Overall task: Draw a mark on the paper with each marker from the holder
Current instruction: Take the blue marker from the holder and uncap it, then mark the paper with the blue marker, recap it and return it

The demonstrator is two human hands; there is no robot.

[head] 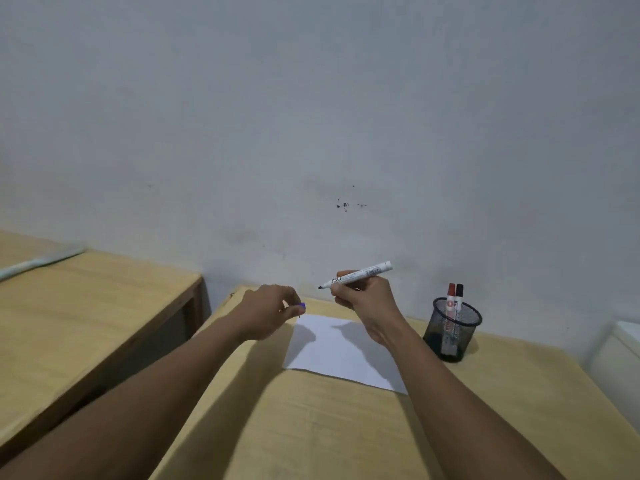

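A white sheet of paper (341, 355) lies on the wooden table (311, 427). My right hand (367, 303) holds an uncapped white marker (360, 274) above the paper's far edge, its dark tip pointing left. My left hand (268, 311) hovers at the paper's far left corner, its fingers pinched on the marker's purple cap (302, 307). To the right of the paper stands a black mesh holder (452, 329). Inside it stand two capped markers, one red (451, 296) and one black (459, 295).
A second wooden table (86, 306) stands to the left across a gap, with a pale strip (38, 263) lying on it. A grey wall rises directly behind the tables. A white object (620, 362) sits at the right edge.
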